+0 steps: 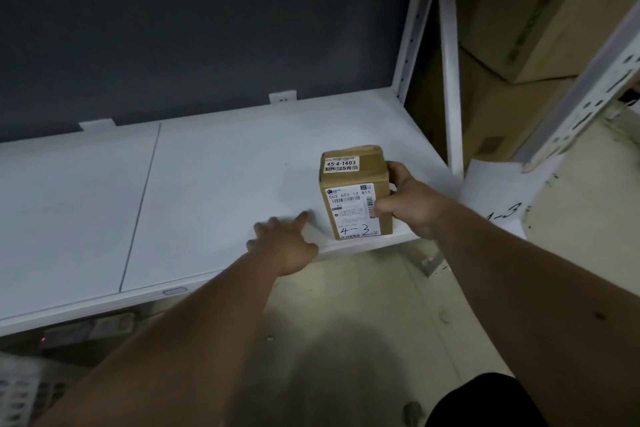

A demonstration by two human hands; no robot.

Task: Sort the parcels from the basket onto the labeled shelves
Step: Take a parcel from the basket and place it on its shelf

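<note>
Cardboard parcel [355, 192], boxy, gripped by right hand [414, 206] on smooth white shelf [214, 191].

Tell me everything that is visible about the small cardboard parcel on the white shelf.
The parcel is a small brown cardboard box, taped shut. It lies flat near the front right edge of the white shelf. Its top bears a small sticker printed 45-4-1403, a larger shipping label with barcodes, and handwritten "4-3". The right hand grips its right side, thumb on the label. The left hand rests on the shelf beside it, not touching it.
</note>
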